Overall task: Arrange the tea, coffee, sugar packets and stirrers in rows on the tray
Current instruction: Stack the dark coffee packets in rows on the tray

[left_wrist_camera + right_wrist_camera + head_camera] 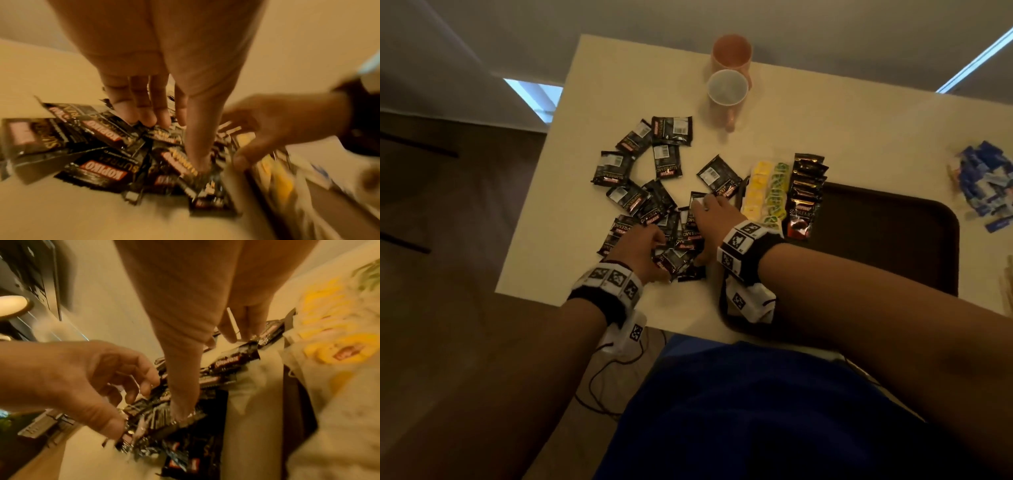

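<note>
Black coffee packets (667,161) lie scattered on the cream table (859,130), thickest in a pile (681,255) near the front edge. My left hand (659,255) (176,144) (131,407) pinches packets of that pile between curled fingers and thumb. My right hand (700,233) (207,374) (234,139) lies over the pile's right side, its straight fingers and thumb pressing on packets. At the left end of the dark brown tray (893,212) stand rows of yellow tea packets (756,188), green tea packets (777,192) and coffee packets (804,195).
Blue sugar packets (983,181) are heaped at the table's right side, and pale wooden stirrers (1008,284) show at the right edge. Two mugs (726,89) stand at the back. The table's front edge runs just below my wrists.
</note>
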`<state>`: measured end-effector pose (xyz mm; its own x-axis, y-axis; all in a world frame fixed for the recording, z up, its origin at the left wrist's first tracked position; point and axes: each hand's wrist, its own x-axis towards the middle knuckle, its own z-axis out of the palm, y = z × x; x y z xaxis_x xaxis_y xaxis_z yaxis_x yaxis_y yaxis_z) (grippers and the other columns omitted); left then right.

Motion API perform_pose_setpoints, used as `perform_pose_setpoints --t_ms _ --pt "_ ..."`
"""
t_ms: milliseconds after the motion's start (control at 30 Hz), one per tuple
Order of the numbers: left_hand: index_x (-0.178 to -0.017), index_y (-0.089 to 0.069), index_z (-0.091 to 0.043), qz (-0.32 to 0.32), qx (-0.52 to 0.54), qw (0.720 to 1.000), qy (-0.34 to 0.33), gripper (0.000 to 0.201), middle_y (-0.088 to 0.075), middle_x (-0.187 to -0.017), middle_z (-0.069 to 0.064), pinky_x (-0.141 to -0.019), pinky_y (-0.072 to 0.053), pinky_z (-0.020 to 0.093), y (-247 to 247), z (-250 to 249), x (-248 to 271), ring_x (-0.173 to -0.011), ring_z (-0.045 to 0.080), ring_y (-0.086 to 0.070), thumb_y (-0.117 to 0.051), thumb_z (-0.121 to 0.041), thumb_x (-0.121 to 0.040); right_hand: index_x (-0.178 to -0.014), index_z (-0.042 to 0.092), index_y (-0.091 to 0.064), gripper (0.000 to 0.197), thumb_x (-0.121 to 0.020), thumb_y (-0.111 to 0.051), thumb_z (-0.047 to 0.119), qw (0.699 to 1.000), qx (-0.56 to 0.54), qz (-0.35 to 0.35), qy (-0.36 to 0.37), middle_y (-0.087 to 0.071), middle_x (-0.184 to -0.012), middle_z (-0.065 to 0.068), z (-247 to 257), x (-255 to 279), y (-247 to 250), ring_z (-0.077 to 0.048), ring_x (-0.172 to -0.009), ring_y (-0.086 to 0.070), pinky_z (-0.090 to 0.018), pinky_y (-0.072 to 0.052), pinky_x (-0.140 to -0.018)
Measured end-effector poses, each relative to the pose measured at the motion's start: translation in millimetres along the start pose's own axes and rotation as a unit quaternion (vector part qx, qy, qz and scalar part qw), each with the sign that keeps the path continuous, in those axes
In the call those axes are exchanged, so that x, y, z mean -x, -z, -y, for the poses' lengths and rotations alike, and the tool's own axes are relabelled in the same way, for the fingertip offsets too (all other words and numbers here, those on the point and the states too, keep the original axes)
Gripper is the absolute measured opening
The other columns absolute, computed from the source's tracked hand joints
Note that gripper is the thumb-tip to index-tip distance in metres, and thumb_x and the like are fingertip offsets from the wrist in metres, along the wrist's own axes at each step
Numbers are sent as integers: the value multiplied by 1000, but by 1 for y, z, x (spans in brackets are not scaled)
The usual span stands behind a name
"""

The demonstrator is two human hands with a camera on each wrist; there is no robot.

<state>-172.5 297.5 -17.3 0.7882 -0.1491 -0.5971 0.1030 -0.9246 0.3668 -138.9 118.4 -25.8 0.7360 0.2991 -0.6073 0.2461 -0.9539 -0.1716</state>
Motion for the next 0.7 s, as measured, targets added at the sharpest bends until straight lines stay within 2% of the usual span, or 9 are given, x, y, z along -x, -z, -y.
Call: perform_pose_setpoints --t_ms 67,133,233,367,433,533,600,633,700 --pt "-126 -48 -20 31 -78 996 -15 79 -49 -123 3 -99 -46 39 -6 -2 -3 -112 22 -50 -93 -22 -61 -150 5 -13 133 -53 -88 56 1000 10 3 -20 -19 -152 -23 1 -4 -8 -43 -139 -22 -51 -29 -113" --pt "-125 -47 -17 25 -111 993 -39 73 -50 -125 7 -98 -46 40 -9 -4 -6 -112 25 -51 -89 -20 -66 -150 4 -10 135 -53 -88 55 999 -2 2 -33 -17 -153 -24 1 -7 -12 -44 -140 -21 -52 -29 -114" --pt "-116 -51 -15 12 -103 993 -54 56 -53 -120 8 -91 -45 36 -8 -7 -9 -107 25 -53 -84 -21 -72 -146 4 -19 128 -52 -86 60 999 -23 -2 -25 -28 -147 -19 0 -7 -12 -39 -133 -33 -50 -37 -106" --pt "-113 -54 -16 7 -96 994 -54 51 -53 -115 4 -88 -46 34 -10 -7 -13 -101 21 -52 -84 -26 -73 -142 3 -28 127 -48 -83 68 1000 -10 -1 -10 -37 -138 -17 5 -3 -12 -36 -125 -40 -48 -42 -100" --pt "-113 -55 -17 2 -94 994 -59 49 -54 -112 4 -83 -44 31 -11 -6 -16 -95 17 -49 -83 -29 -75 -139 2 -33 117 -54 -82 65 1000 -11 -3 -13 -40 -135 -17 9 -2 -10 -36 -123 -41 -46 -43 -98" --pt "-112 -56 -18 -1 -83 995 -56 43 -56 -110 3 -80 -43 30 -13 -5 -20 -92 15 -47 -81 -31 -79 -134 0 -40 78 -79 -73 44 999 -21 -33 -14 -44 -132 -17 15 -4 -12 -35 -121 -42 -43 -44 -96" --pt "-111 -57 -18 -6 -79 995 -53 40 -56 -111 4 -82 -44 31 -15 -5 -21 -92 15 -47 -79 -31 -81 -132 -2 -43 64 -86 -68 35 999 -14 -45 -15 -44 -131 -18 16 -4 -14 -35 -120 -42 -41 -44 -94" --pt "-112 -57 -18 -5 -80 995 -53 39 -55 -112 4 -83 -43 31 -15 -5 -21 -93 15 -47 -79 -30 -81 -129 -2 -45 68 -82 -71 39 999 -3 -44 -11 -43 -130 -17 16 -3 -15 -34 -118 -42 -41 -45 -92" --pt "-114 -57 -17 1 -83 995 -52 43 -53 -114 4 -85 -42 30 -15 -5 -21 -97 17 -48 -80 -28 -80 -123 -2 -47 88 -66 -80 55 999 21 -33 7 -40 -125 -15 18 -3 -15 -32 -113 -42 -40 -46 -88"
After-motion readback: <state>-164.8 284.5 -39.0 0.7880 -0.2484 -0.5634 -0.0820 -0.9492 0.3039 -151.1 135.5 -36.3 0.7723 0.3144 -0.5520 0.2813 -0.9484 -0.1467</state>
